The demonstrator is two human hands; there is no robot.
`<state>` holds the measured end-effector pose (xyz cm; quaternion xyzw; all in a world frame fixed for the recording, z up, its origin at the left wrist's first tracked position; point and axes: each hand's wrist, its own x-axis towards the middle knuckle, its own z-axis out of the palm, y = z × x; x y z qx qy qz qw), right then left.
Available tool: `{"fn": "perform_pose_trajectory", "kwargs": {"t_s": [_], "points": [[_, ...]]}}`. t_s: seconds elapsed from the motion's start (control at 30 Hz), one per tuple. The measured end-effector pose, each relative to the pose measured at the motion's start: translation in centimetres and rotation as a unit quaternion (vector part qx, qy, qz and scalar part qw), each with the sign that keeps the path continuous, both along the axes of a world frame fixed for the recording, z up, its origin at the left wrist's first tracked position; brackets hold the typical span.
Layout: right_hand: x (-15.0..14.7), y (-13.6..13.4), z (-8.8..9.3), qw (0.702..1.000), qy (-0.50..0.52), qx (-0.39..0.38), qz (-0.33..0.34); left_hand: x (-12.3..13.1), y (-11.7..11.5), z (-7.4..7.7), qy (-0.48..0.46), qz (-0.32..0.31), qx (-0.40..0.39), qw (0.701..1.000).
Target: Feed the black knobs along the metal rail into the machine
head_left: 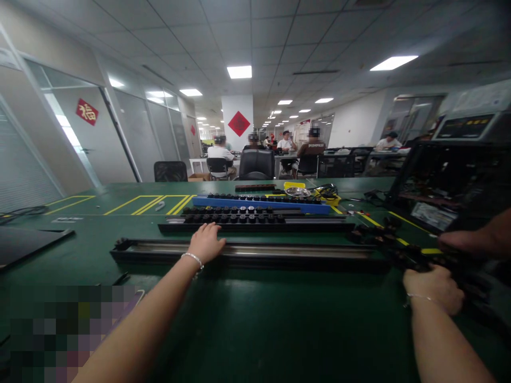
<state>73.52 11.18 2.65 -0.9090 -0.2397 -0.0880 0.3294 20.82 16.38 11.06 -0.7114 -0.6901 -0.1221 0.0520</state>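
Observation:
A long black tray (287,260) with a pale metal channel inside lies across the table in front of me. My left hand (206,242) rests over it left of its middle, fingers stretched toward the far side and thumb apart. One small black part (121,244) sits at the tray's left end. At the right, my right hand (433,287) is among a heap of dark parts (413,258), its fingers curled. What is in them, if anything, is hidden. Behind the tray stands another black tray (255,226) with a row of small black round parts.
A blue tray (259,204) of black parts lies farther back, near a metal dish (298,192) and a yellow bin (333,201). Another person's hand (465,239) reaches in from the right, beside a large dark machine (451,181). A dark panel (32,244) lies at the left.

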Motion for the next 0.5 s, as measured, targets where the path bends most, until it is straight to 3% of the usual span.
{"fn": "perform_pose_trajectory", "kwargs": {"t_s": [0.13,0.23,0.37,0.47,0.5], "points": [[-1.3,-0.1,1.3,0.998,0.031,0.031,-0.034,-6.8,2.0,3.0,0.065,0.063,0.014,0.996],[-2.5,0.0,2.3,0.997,0.000,0.071,-0.028,-12.2,2.0,3.8,0.067,0.173,-0.033,0.982],[-5.0,0.6,3.0,0.991,-0.078,0.073,0.084,-18.0,0.4,3.0,0.053,0.253,-0.047,0.965],[-7.2,1.4,2.6,0.971,-0.126,0.062,0.194,-21.6,0.2,1.3,0.014,0.353,-0.057,0.934],[-7.8,1.7,2.4,0.960,-0.142,0.053,0.233,-22.7,0.4,0.6,0.000,0.359,-0.047,0.932]]}}
